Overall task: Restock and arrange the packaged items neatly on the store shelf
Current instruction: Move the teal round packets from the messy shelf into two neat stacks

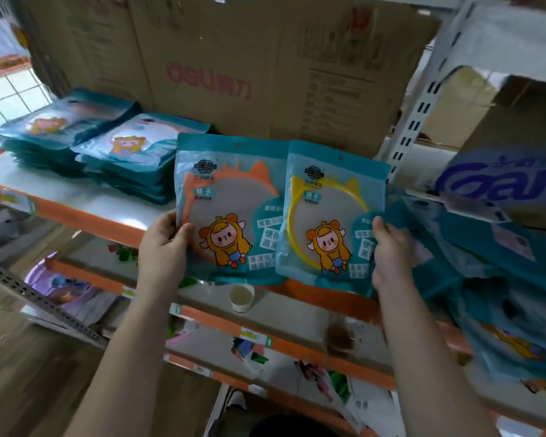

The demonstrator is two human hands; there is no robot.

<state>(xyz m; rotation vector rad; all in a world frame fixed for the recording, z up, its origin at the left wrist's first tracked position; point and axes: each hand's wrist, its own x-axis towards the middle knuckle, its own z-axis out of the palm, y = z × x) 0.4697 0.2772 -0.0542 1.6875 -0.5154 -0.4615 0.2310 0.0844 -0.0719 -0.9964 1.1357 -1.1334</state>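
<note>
The left hand [163, 244] gripped the orange mirror packet [230, 200] by its edge, the right hand [391, 247] the yellow mirror packet [328, 216] — both upright before the shelf [76, 190]. Best squared together, then laid flat beside the stacks [133, 152].

mirror packets [230, 209]: glossy plastic film
boxes [265, 67]: matt brown cardboard
shelf upright [423, 99]: painted, perforated metal
cup [241, 298]: paper

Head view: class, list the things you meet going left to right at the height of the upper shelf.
Far-left stack of teal packets → second teal stack → orange-framed mirror packet → yellow-framed mirror packet → box with blue lettering.
</note>
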